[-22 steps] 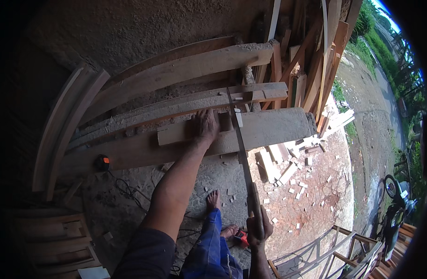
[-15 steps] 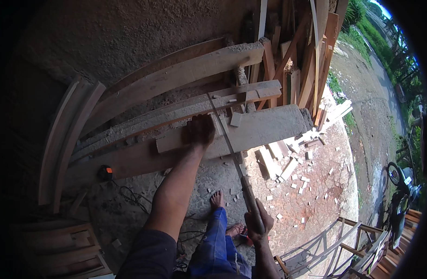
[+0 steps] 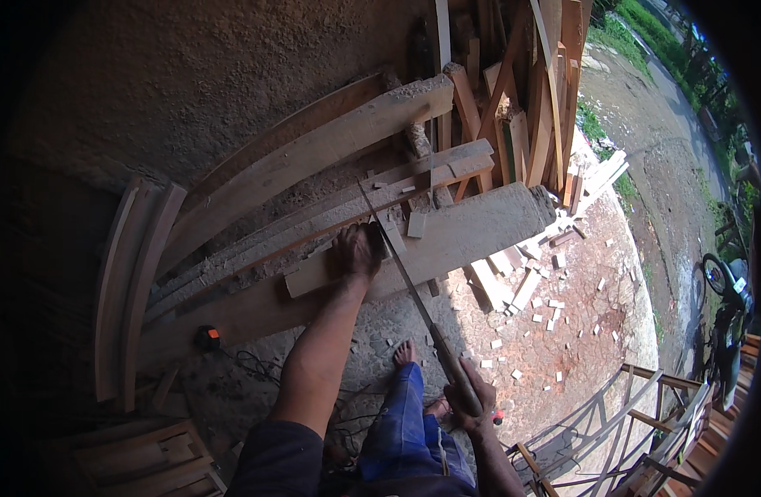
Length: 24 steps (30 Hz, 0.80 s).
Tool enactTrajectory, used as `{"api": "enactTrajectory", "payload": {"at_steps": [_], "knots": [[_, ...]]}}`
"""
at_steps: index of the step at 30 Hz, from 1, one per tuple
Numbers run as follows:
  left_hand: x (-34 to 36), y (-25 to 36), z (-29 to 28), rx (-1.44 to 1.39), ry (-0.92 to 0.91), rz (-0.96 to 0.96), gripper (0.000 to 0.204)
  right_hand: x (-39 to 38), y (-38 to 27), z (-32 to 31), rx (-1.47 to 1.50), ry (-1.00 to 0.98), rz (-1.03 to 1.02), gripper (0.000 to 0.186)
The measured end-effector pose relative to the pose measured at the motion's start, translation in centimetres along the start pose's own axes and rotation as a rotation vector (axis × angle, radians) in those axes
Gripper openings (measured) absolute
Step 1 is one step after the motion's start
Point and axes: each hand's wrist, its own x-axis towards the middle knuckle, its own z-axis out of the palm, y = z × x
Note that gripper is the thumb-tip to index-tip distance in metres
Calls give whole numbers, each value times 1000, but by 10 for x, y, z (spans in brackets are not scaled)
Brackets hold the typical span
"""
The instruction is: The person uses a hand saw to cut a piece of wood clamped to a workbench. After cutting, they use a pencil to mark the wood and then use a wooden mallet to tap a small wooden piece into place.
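My left hand (image 3: 357, 251) grips a short pale board (image 3: 313, 278) lying on a long, wide wooden plank (image 3: 472, 228). In my right hand (image 3: 470, 391) is the handle of a long, thin-bladed saw (image 3: 409, 290), its blade slanting up and left across the plank beside my left fingertips. A small cut block (image 3: 416, 224) rests on the plank just right of the blade. Behind lie narrower dusty rails (image 3: 447, 167) and a long beam (image 3: 314, 145) along the rough wall.
Leaning planks (image 3: 546, 99) stand at upper right; upright boards (image 3: 140, 282) at left. An orange-black tool (image 3: 207, 337), cables and scattered offcuts (image 3: 525, 290) lie around my bare feet (image 3: 404, 352). A metal frame (image 3: 654, 414) and motorbike (image 3: 724, 306) are at right.
The saw blade has swung leftward toward my left hand and now slants more steeply. The view has turned a little, shifting the planks and background.
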Motion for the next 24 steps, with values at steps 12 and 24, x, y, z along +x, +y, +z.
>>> {"api": "enactTrajectory", "payload": {"at_steps": [12,24], "knots": [[7,5,-8,25,-97,-8,28,26,-27,-16,-30,-41,-9,66],[22,18,-21,205,-301,-25,32,102,-77,7,177,31,96,60]]}}
